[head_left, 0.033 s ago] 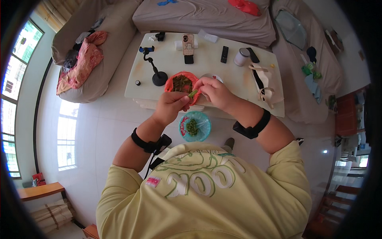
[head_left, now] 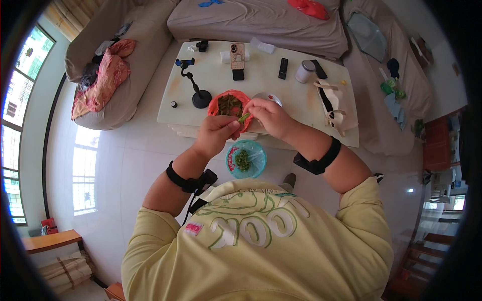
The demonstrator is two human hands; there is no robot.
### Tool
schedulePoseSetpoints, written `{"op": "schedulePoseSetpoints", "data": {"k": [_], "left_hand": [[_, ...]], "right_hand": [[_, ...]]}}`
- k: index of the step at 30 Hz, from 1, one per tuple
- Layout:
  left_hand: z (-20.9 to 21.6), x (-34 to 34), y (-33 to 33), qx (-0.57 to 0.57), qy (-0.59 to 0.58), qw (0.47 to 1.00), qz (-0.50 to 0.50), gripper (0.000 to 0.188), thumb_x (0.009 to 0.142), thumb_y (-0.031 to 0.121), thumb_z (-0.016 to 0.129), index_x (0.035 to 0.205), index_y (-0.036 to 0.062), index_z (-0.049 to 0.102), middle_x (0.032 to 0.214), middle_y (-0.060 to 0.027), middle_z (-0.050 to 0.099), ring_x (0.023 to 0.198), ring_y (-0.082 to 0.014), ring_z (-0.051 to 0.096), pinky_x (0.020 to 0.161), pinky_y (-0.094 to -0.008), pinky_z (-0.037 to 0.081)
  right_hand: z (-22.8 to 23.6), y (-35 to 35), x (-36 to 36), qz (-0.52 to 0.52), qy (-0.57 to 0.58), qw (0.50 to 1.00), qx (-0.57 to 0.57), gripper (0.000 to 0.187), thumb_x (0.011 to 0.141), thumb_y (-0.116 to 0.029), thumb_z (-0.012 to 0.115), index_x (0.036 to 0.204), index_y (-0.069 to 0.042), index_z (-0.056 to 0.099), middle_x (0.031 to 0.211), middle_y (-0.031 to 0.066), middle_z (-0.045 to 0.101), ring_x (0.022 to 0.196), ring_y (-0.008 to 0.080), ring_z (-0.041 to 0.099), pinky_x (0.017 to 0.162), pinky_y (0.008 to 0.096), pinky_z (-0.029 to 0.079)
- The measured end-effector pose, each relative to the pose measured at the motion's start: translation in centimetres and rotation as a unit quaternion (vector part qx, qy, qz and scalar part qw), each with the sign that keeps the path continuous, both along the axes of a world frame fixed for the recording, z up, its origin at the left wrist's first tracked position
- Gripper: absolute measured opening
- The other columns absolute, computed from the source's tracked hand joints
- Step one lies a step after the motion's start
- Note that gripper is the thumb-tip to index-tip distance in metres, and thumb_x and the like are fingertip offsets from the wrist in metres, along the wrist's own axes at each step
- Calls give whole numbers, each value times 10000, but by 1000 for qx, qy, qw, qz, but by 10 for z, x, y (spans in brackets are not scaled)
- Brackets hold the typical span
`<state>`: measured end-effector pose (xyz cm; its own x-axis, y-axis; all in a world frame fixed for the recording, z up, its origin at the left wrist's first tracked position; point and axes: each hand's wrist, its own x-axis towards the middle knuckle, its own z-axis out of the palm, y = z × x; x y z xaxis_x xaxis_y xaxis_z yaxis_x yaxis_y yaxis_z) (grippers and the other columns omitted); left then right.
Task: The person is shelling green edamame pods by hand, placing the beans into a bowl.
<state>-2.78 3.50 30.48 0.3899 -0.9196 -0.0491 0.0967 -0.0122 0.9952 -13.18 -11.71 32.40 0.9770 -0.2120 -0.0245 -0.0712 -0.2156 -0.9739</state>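
Over the near edge of the table, my left hand [head_left: 218, 132] pinches a small green pod [head_left: 244, 118] between thumb and fingers. My right hand [head_left: 271, 116] is closed at the pod's upper end, its fingertips pressed together. Just behind the hands sits a red plastic bag [head_left: 213, 106] with its mouth spread, holding a heap of brownish-green pods [head_left: 230, 105]. Below the hands stands a turquoise bin [head_left: 262, 156] lined with a clear bag, with green pieces [head_left: 243, 160] inside. A white dish [head_left: 275, 97] is partly hidden behind my right hand.
On the pale table [head_left: 170, 108] stand a black phone stand [head_left: 202, 99], a phone [head_left: 237, 56], a remote control [head_left: 283, 68], a lidded canister [head_left: 305, 71], a small dark cap [head_left: 173, 104] and a cream bag [head_left: 339, 103]. Covered sofas [head_left: 256, 25] surround its far sides.
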Motion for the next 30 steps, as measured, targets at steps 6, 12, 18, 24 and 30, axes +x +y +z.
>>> {"op": "schedulePoseSetpoints", "data": {"k": [6, 12, 18, 24, 30], "left_hand": [[0, -4, -4, -28, -22, 999, -2, 118, 801, 33, 476, 795, -29, 576, 659, -26, 534, 591, -75, 473, 528, -204, 388], [1, -7, 1, 41, -190, 981, -18, 95, 784, 22, 502, 733, -28, 564, 626, -25, 528, 575, -84, 492, 521, -227, 414], [9, -11, 2, 0, -159, 986, -56, 154, 812, 67, 490, 703, -29, 540, 583, -23, 505, 538, -91, 470, 498, -221, 392], [8, -1, 1, -4, 42, 995, -91, 207, 843, 150, 460, 778, -26, 549, 601, -29, 490, 520, -93, 413, 471, -213, 323], [-4, 6, -2, -38, 186, 979, -70, 184, 826, 139, 478, 802, -24, 559, 681, -56, 509, 553, -114, 432, 501, -235, 339]], "right_hand": [[-30, 0, 8, 84, 6, 996, 41, 421, 831, -432, 432, 711, -38, 520, 589, 27, 486, 552, 101, 431, 510, 263, 362], [-3, 4, -1, 118, 61, 987, -95, 274, 813, -277, 511, 694, -31, 501, 581, 5, 473, 549, 71, 413, 499, 240, 352], [-1, 6, -7, 113, 44, 992, -41, 354, 791, -334, 531, 605, -34, 511, 525, 13, 451, 503, 82, 411, 466, 247, 338], [4, 8, -5, 126, 60, 977, 161, 305, 825, -318, 495, 660, -62, 510, 512, -37, 389, 437, 36, 313, 402, 203, 243], [2, 7, -1, 148, 17, 964, 220, 184, 836, -220, 482, 742, -62, 482, 562, -44, 364, 477, 43, 304, 426, 188, 241]]}}
